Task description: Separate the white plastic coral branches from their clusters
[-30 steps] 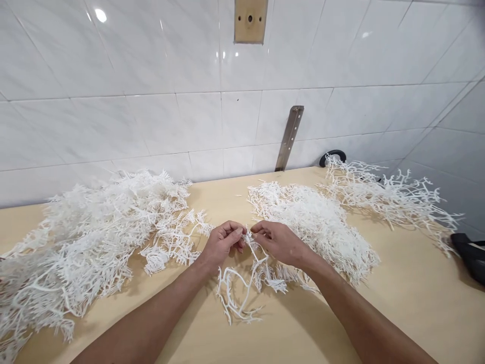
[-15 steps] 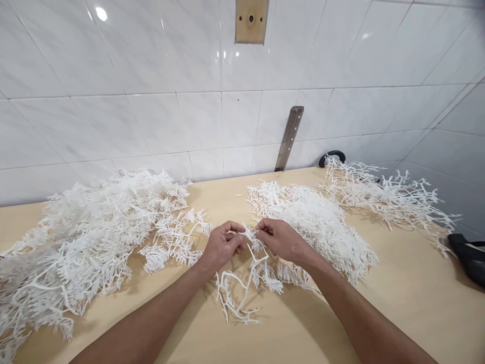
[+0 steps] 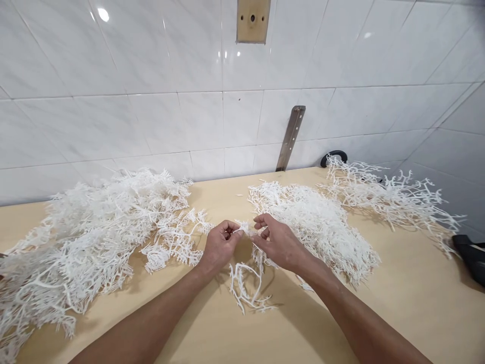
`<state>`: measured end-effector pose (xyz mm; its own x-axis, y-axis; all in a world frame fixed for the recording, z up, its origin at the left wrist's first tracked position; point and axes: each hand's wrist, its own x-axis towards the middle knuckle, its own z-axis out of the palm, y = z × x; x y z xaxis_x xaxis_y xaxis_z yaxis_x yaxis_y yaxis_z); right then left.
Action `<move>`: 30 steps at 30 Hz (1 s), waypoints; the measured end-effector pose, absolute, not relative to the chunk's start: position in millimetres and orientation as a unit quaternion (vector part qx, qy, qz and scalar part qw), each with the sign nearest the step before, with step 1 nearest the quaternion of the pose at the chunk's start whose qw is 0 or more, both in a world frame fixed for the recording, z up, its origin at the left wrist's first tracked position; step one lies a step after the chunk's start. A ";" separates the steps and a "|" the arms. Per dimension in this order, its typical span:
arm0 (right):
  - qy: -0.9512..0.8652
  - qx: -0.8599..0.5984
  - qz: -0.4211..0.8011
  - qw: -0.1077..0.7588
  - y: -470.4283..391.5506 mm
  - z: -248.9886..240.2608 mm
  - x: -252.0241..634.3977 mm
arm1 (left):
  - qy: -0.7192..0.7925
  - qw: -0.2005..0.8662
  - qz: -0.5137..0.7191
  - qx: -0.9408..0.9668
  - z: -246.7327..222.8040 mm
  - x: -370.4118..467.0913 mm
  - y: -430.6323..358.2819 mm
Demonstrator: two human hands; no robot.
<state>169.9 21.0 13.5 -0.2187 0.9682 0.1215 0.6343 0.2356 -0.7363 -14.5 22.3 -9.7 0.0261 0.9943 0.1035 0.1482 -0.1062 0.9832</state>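
Observation:
A white branching plastic-looking sprig (image 3: 242, 226) is pinched between the thumb and fingers of my left hand (image 3: 222, 242). My right hand (image 3: 279, 242) is just to the right of it, thumb and fingers apart, with its fingertips close to the sprig's right end. Whether the thumb touches the sprig I cannot tell. Below my hands is a curled, mostly bare white branch (image 3: 248, 290). More white fronds lie partly hidden behind my right hand and wrist.
A large heap of white fronds (image 3: 102, 227) covers the table's left side. Another dense pile (image 3: 314, 222) lies right of my hands. Barer white branches (image 3: 390, 194) lie at the back right, near a black object (image 3: 470, 258). A tiled wall (image 3: 159, 121) stands behind the wooden table (image 3: 303, 328).
My right hand's fingers have spread from a pinch and drawn slightly away from the sprig. The curled branch below has shifted a little to the right.

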 end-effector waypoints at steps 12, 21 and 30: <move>-0.689 -0.533 0.363 0.331 31.5 6.9 178.1 | 0.493 0.450 0.435 0.604 -5.1 -16.4 23.2; -0.705 -0.499 0.354 0.359 32.1 6.8 173.2 | 0.435 0.665 0.408 0.450 5.4 -21.0 25.3; -0.697 -0.488 0.394 0.346 31.8 4.6 171.8 | 0.442 0.691 0.403 0.405 2.8 -23.6 30.6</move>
